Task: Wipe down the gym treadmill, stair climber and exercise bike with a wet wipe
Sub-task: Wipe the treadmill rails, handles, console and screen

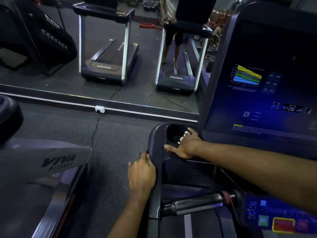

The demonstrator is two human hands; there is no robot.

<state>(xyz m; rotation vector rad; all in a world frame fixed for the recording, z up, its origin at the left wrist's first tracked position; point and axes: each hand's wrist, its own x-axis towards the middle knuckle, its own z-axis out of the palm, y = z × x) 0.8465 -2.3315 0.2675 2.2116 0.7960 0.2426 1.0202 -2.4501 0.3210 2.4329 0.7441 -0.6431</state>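
Observation:
I stand on a dark treadmill whose console (267,93) fills the right side. My right hand (186,145) reaches into the cup-holder recess (173,133) at the console's left corner, its fingers curled round a white wet wipe (182,137) that shows only in small bits between them. My left hand (141,174) grips the outer rim of the console's left side rail (154,200). A black handlebar grip (197,204) juts out below the console.
A wall mirror (120,57) ahead reflects two treadmills and a standing person. A white power socket (99,109) sits on the strip at the mirror's base. A neighbouring grey "VIVA FITNESS" machine (51,162) stands at lower left, with rubber floor between the machines.

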